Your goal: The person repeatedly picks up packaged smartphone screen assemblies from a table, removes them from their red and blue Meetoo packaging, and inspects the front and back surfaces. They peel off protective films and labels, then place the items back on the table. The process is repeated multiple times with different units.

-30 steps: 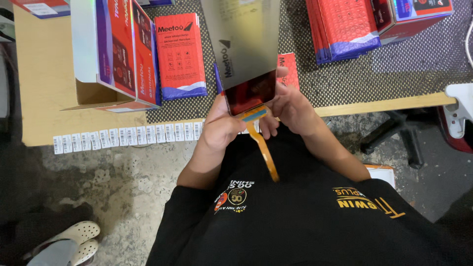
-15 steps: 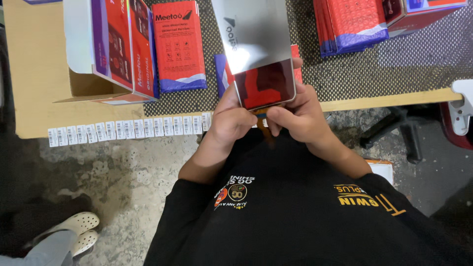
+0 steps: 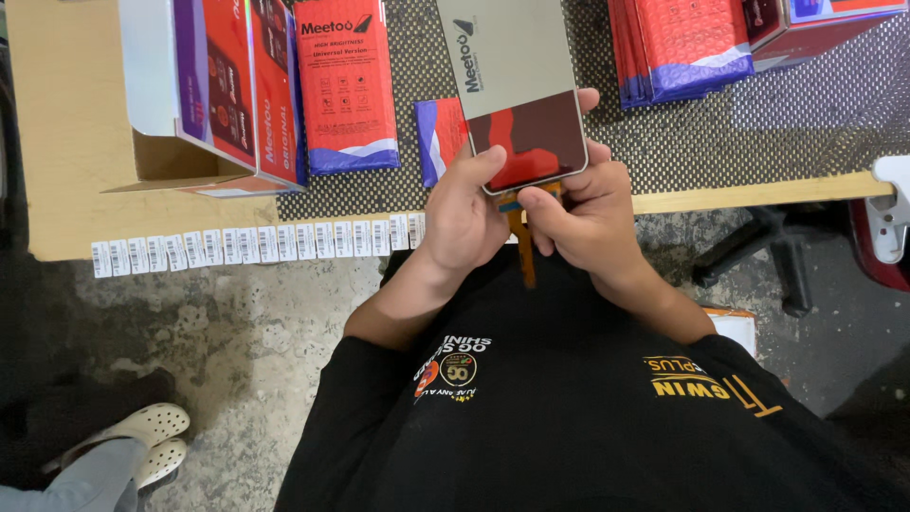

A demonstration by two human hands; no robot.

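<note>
Nearest the camera is the person's black printed T-shirt (image 3: 588,417), and just above its collar both hands meet around a flat rectangular phone screen panel with a glossy dark glass face reflecting red (image 3: 527,137). The left hand (image 3: 464,213) grips the panel's lower left edge, thumb laid across the glass corner and the other fingers curled behind it, out of sight. The right hand (image 3: 588,213) holds the lower right edge, its thumb and forefinger pinching near the bottom rim, where a thin orange ribbon cable (image 3: 522,248) hangs down from the panel between the two hands. A grey matte plastic sleeve (image 3: 502,47) covers the upper half of the panel, reaching to the top of the view. Directly beyond the hands runs the edge of the light wooden table (image 3: 66,142), with a strip of small white barcode stickers (image 3: 256,244) along it, left of the panel. A dark woven mat (image 3: 758,123) lies on the table under the panel. Left of the panel rest a small red-and-blue padded pouch (image 3: 439,137), a larger red flat packet (image 3: 343,85) and an open cardboard box printed red and purple (image 3: 218,95). Right of it, farther back, stands a stack of red padded packets (image 3: 678,43).
</note>
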